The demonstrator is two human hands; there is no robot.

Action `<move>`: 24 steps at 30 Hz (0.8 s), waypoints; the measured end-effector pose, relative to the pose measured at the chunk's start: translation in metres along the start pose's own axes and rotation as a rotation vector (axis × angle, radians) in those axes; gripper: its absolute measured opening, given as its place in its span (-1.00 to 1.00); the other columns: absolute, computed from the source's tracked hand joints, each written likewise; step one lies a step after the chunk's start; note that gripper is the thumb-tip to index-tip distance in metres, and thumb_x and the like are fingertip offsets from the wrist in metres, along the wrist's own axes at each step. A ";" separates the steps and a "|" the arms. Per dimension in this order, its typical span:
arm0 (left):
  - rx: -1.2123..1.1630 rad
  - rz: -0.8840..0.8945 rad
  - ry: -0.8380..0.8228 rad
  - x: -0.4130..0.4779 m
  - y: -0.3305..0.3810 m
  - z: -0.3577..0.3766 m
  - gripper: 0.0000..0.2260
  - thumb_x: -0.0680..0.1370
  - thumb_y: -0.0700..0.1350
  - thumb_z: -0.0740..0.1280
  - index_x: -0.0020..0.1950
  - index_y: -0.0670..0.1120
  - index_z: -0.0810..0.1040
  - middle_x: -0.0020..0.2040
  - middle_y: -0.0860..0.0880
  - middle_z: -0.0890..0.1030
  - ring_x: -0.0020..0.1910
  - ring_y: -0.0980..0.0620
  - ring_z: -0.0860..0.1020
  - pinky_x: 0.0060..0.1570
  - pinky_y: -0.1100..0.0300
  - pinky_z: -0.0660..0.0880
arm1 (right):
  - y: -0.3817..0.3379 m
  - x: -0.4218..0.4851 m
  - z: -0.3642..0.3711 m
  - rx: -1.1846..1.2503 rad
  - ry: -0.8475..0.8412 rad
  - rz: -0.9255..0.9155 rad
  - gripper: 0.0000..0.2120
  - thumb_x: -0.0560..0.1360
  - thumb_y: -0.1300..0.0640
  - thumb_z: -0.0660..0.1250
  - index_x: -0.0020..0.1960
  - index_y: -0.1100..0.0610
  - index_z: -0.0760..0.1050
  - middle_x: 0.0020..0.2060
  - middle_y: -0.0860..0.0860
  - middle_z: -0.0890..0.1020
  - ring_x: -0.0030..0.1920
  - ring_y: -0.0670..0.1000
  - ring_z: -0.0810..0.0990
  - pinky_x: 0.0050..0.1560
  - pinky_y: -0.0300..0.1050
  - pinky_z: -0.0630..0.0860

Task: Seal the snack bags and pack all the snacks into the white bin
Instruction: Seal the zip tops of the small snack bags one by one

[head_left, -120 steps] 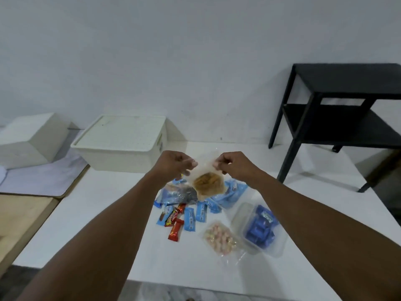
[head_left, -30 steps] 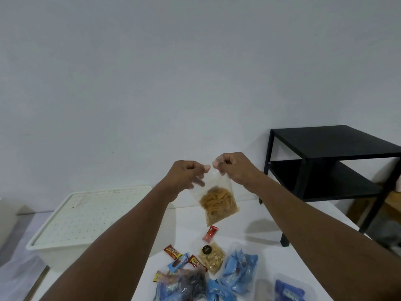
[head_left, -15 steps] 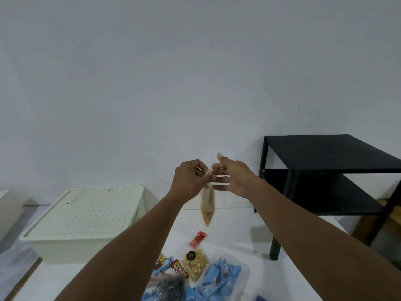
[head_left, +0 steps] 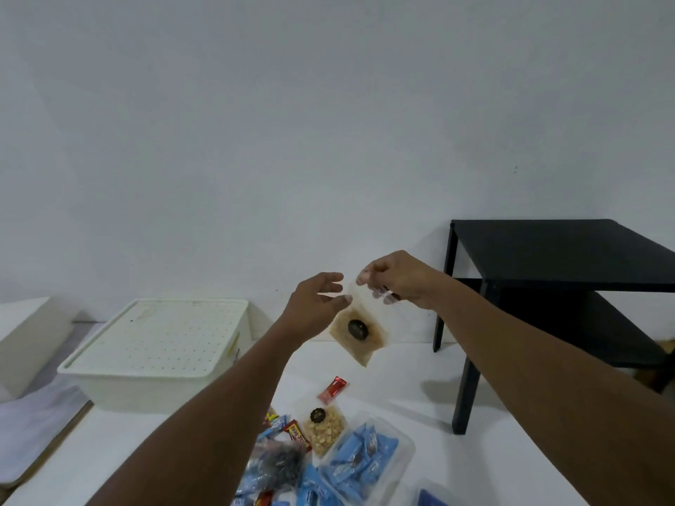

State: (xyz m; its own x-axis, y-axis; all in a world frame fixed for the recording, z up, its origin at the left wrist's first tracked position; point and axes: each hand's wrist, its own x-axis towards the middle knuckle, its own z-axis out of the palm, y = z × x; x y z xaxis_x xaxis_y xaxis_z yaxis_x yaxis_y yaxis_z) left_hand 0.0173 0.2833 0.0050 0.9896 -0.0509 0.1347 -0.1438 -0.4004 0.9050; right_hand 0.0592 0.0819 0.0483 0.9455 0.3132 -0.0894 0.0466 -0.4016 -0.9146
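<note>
The clear snack bag (head_left: 359, 332) shows golden-tan contents and a round black sticker. At 8 o'clock from it, the white bin (head_left: 160, 345) is cream-white, its lid patterned with even rows of small dots. At 6 o'clock lies a red wrapper (head_left: 332, 390), then a clear nut bag (head_left: 323, 429) with pale yellow nuts and a black sticker. A red-and-yellow wrapper (head_left: 294, 432) sits at its 9 o'clock. Light blue wrappers (head_left: 365, 458) fill a clear tub. The side table (head_left: 548, 250) at 3 o'clock is black; the tabletop (head_left: 420, 414) is white.
</note>
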 end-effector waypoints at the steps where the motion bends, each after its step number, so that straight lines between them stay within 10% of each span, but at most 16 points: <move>1: -0.003 -0.001 -0.020 0.001 -0.002 -0.005 -0.63 0.50 -0.03 0.50 0.29 0.03 0.60 0.14 0.04 0.67 0.08 0.08 0.66 0.14 0.10 0.57 | -0.002 0.002 0.002 -0.016 -0.007 -0.039 -0.89 0.53 0.18 0.41 -0.06 0.16 0.71 -0.30 0.02 0.64 -0.28 -0.08 0.59 -0.30 -0.23 0.53; 6: -0.024 0.035 0.036 0.007 -0.009 -0.021 -0.86 0.46 0.01 0.54 -0.12 -0.04 0.69 -0.19 -0.03 0.72 -0.17 0.06 0.68 -0.22 0.21 0.51 | -0.009 0.007 0.016 0.013 0.082 -0.187 -0.81 0.42 0.15 0.55 -0.09 0.28 0.69 -0.37 -0.05 0.70 -0.37 -0.10 0.63 -0.35 -0.32 0.51; 10: -0.044 0.026 -0.029 0.016 -0.010 -0.038 -0.70 0.41 0.09 0.58 0.10 0.10 0.66 0.03 0.13 0.67 -0.07 0.16 0.67 -0.21 0.33 0.49 | -0.013 0.008 0.025 0.021 0.069 -0.221 -0.83 0.44 0.13 0.54 -0.07 0.24 0.69 -0.32 0.06 0.69 -0.33 -0.06 0.63 -0.31 -0.24 0.51; 24: -0.230 0.026 -0.222 0.058 -0.039 -0.106 -0.80 0.46 0.09 0.53 -0.12 -0.01 0.64 -0.14 0.03 0.71 -0.17 0.03 0.71 -0.22 0.20 0.57 | -0.022 0.027 0.058 -0.115 0.226 -0.172 -0.76 0.48 0.02 0.49 -0.07 0.21 0.66 -0.20 0.04 0.76 -0.23 -0.08 0.70 -0.24 -0.16 0.53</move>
State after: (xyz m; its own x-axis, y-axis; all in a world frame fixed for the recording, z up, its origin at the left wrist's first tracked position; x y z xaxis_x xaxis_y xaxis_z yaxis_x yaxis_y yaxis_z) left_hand 0.0793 0.3928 0.0199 0.9593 -0.2674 0.0907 -0.1422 -0.1802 0.9733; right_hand 0.0646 0.1487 0.0429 0.9677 0.1907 0.1648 0.2362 -0.4579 -0.8571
